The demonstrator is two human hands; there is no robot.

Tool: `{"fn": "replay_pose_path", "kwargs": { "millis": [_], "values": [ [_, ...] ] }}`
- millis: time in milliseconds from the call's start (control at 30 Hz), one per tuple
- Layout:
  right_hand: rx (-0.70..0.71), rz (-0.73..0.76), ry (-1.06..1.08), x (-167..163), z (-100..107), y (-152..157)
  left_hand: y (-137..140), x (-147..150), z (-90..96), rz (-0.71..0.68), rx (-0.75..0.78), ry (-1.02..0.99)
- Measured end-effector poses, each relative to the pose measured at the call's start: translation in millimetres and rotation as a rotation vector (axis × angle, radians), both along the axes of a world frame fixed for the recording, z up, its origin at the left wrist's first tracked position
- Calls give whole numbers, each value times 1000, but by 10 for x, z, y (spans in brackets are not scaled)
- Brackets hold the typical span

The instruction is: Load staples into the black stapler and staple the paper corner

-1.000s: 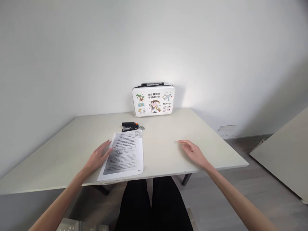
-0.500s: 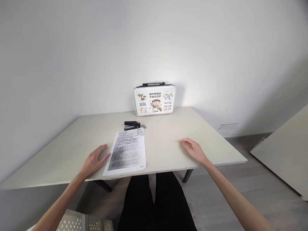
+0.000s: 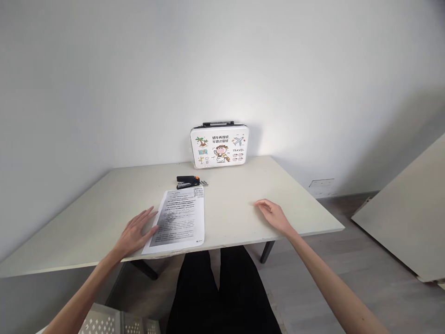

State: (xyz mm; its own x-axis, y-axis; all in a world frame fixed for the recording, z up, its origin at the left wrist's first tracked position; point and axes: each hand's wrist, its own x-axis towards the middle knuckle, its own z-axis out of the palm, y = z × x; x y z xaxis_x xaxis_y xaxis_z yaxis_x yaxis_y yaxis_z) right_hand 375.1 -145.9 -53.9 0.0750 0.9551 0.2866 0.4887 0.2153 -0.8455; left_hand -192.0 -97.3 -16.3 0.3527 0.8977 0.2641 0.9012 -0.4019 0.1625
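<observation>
A printed sheet of paper point(image 3: 179, 218) lies near the table's front edge, left of centre. Palm down beside its left edge rests my left hand point(image 3: 136, 233), fingers stretched out and the thumb at the paper's margin. On the table to the right, well apart from the sheet, my right hand point(image 3: 272, 215) lies on its side with loosely curved fingers and holds nothing that I can see. Just beyond the top of the paper sits a black stapler point(image 3: 187, 181) with an orange part. Several small strips of staples point(image 3: 204, 183) lie at its right end.
A white case point(image 3: 219, 146) with cartoon prints and a black handle stands against the wall at the back of the table point(image 3: 229, 195). Below at the left are perforated plastic baskets point(image 3: 102, 320). A white panel point(image 3: 406, 218) stands to the right, past the table.
The view has shifted slightly, so the table and its things appear a little further left. Both hands keep their places on the table.
</observation>
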Motion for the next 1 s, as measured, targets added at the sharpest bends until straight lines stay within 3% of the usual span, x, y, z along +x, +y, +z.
{"fn": "replay_pose_path", "kwargs": {
  "millis": [200,667,833,1000],
  "values": [
    [-10,7,-15,5,-3,-20,-104,49,61,-167,-52,34],
    [-27,-8,12,-35,38,-35,-93,72,38,-15,-32,-93],
    [-35,-10,19,0,-13,-43,-72,78,25,62,-55,-189],
    [-26,-42,36,-71,-114,110,-55,29,-68,76,-55,-161]
  ]
}}
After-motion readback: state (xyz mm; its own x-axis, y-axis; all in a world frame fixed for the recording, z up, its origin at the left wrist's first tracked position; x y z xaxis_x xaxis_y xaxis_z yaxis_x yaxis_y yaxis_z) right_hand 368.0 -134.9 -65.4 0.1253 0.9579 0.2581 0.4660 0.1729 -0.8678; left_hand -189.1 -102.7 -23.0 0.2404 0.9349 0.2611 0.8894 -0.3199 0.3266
